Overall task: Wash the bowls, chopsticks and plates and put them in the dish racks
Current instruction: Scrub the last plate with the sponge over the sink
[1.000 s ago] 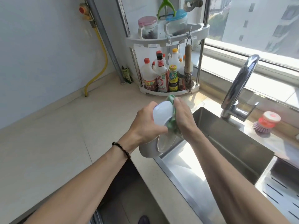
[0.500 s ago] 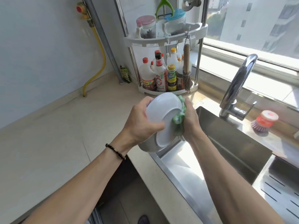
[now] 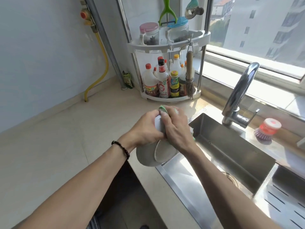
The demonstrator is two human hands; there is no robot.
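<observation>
Along the upper left of the frame, a yellow hose [image 3: 100, 66] drops beside a grey pipe [image 3: 105, 38] on the pale wall and meets the beige countertop [image 3: 49, 138]. Further right, at top centre, a white corner rack [image 3: 168, 45] stands on the counter: two lidded jars on its upper shelf, a cluster of sauce bottles [image 3: 163, 81] on its base, and a small whisk broom [image 3: 189, 75] hanging from a hook at its front.

At the middle of the frame, the left hand [image 3: 145, 129], with a dark bead bracelet [image 3: 121, 148] on its wrist, grips a white plate [image 3: 163, 142] by its upper rim, fingers curled round the edge. The plate is held on edge and tilted, just above the corner where the counter meets the sink. A white bowl [image 3: 145, 156] sits directly behind and below it; whether the same hand also carries the bowl is hard to tell. The right hand [image 3: 178, 129] presses a green cloth [image 3: 163, 109] against the plate's face, fingers bent over the cloth, with only green scraps showing above and below the hand.

Right of the hands lies the steel sink [image 3: 231, 156], with a curved chrome faucet [image 3: 239, 95] rising behind it. At the far right, a red-topped dish brush [image 3: 267, 129] rests on the ledge, and a slotted drain tray [image 3: 283, 204] fills the lower right corner.
</observation>
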